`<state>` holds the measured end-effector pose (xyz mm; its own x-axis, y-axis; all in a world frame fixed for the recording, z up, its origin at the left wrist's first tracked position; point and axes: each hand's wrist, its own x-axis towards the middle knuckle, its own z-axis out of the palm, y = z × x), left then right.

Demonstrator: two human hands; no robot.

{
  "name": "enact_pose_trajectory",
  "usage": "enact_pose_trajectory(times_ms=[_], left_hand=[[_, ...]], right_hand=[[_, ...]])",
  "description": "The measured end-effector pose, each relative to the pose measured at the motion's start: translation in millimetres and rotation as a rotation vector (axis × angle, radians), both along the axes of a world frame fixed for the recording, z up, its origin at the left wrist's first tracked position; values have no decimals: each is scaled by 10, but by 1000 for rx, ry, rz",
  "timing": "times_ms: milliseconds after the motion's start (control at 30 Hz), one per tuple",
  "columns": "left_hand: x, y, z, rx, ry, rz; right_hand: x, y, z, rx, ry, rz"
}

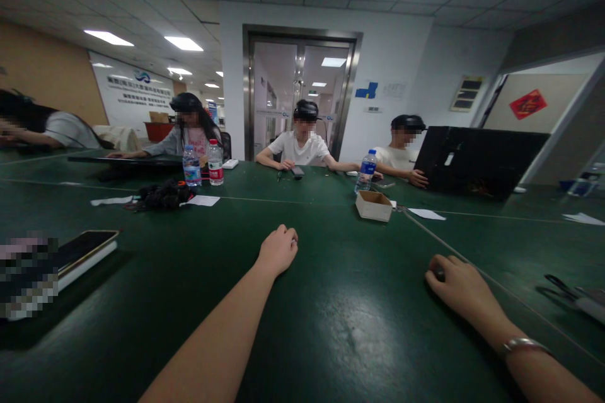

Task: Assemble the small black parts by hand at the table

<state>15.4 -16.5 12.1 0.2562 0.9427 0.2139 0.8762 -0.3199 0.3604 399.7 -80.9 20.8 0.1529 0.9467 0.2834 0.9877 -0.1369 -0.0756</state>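
My left hand (278,250) rests on the dark green table (331,327) with its fingers curled into a loose fist; whether anything is inside it is hidden. My right hand (457,283) lies on the table to the right, fingers closed around a small dark object I cannot make out. A bracelet (520,346) sits on my right wrist. The nearest thing ahead of both hands is a small open cardboard box (374,205).
A phone (84,248) lies at the left near a blurred patch. Water bottles (203,165) and a dark bundle (163,195) stand farther left, another bottle (365,171) by the box. Paper slips (426,214), an open laptop (477,160), scissors (564,288). Several people sit across the table.
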Motion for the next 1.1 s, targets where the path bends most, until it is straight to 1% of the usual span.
enact_pose_trajectory(times_ms=[300, 467, 700, 867, 1100], left_hand=[[8, 0, -7, 21, 13, 14], [7, -1, -13, 14, -14, 6], [-1, 32, -54, -5, -25, 4], [-6, 23, -29, -27, -34, 3], [3, 9, -14, -27, -27, 4]], right_hand=[[-26, -14, 21, 15, -7, -55], [-23, -19, 35, 5, 4, -78], [-39, -15, 34, 4, -11, -60], [-32, 3, 7, 14, -18, -58], [-112, -30, 66, -23, -31, -80]])
